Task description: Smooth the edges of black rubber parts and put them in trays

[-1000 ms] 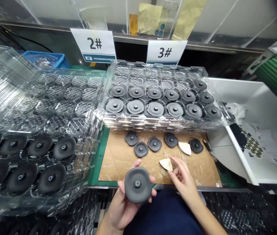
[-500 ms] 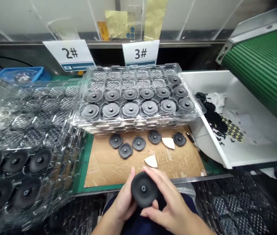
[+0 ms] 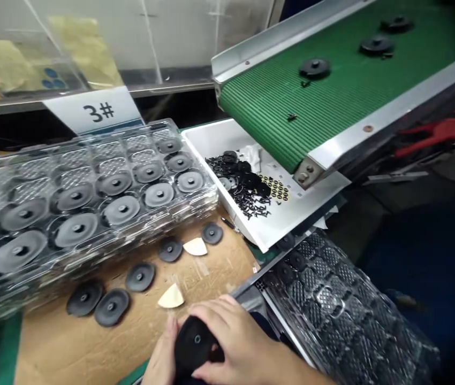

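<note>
The left hand [image 3: 159, 358] and right hand [image 3: 237, 339] are clasping a black rubber diaphragm [image 3: 193, 342] between them, fingers curled around it, over the front edge of a cardboard sheet [image 3: 215, 272], near a cream wedge [image 3: 171, 297] and loose diaphragms [image 3: 139, 277].

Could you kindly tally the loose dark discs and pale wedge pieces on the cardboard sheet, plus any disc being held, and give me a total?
Dark discs on the cardboard sheet: 5
Pale wedge pieces on the sheet: 2
Held dark disc, between the left hand and right hand: 1
Total: 8
</note>
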Demonstrator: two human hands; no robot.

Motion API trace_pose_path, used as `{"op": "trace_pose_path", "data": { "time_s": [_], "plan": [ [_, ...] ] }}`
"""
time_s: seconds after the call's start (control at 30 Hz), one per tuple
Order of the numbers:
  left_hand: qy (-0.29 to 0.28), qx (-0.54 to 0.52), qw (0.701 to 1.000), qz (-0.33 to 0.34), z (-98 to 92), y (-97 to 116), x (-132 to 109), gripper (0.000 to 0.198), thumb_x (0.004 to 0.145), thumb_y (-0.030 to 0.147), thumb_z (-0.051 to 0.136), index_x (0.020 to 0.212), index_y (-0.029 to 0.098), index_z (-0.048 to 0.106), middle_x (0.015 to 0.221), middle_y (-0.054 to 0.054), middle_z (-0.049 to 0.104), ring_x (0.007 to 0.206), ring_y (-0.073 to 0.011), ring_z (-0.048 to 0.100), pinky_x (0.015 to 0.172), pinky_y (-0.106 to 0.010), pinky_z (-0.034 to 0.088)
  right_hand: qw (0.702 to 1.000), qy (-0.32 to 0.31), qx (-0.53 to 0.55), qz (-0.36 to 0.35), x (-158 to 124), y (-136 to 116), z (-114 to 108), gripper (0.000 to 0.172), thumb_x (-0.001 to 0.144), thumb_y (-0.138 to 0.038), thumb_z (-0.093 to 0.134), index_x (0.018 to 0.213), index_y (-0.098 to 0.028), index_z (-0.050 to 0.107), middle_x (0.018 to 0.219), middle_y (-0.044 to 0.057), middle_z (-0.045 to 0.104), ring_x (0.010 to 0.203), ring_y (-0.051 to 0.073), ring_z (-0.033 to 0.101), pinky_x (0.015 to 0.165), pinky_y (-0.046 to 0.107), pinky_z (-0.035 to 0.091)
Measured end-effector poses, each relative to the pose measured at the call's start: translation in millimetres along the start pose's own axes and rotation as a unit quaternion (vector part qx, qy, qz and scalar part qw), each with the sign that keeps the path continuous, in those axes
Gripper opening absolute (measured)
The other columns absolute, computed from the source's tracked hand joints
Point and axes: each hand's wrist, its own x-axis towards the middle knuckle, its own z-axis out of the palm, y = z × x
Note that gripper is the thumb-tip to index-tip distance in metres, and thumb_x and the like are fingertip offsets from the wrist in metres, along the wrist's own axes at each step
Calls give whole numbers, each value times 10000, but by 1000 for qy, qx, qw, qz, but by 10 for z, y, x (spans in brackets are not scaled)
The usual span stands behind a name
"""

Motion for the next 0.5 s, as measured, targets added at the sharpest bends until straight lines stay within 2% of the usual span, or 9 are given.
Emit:
{"op": "trace_pose_path", "data": {
  "time_s": [0.1,0.2,0.3,0.37,0.43,0.5],
  "plan": [
    [-99,37,993,50,256,-25,21,575,752,639,382,935,183,680,744,-39,713,708,-217,620,738,-324,465,996,62,-19,55,-349,169,-189,667,685,-375,662,1262,-218,367,1196,39,544,1078,198,507,966,320,356],
    [-191,62,978,63,460,-59,42,496,784,567,420,1009,177,629,779,-52,695,674,-185,605,682,-305,459,965,178,-74,177,-716,462,-438,656,708,-322,634,1293,-237,349,1213,53,518,1114,209,484,946,327,404],
    [-206,103,971,58,591,-78,55,434,795,516,454,1020,178,606,853,-65,678,751,-174,599,736,-296,451,905,295,-129,278,-992,884,-785,585,743,-354,586,1281,-232,392,1247,89,467,1153,256,452,962,400,398],
    [-209,121,969,51,651,-81,53,414,803,500,452,1020,179,600,874,-69,671,781,-176,597,765,-302,448,872,350,-145,309,-1097,1198,-1058,584,755,-398,565,1281,-200,405,1250,131,440,1161,302,436,961,468,382],
    [-210,130,968,47,700,-84,44,406,807,493,451,1022,180,595,889,-72,667,798,-180,598,781,-309,447,856,378,-147,319,-1135,1501,-1322,622,750,-419,566,1295,-171,398,1251,158,440,1169,327,428,968,502,360],
    [-208,132,968,45,741,-95,33,408,806,495,451,1026,182,591,902,-75,665,820,-187,599,795,-317,448,859,381,-137,314,-1117,1759,-1534,670,725,-416,596,1313,-175,384,1272,151,454,1187,324,424,991,497,341]
  ]
}}
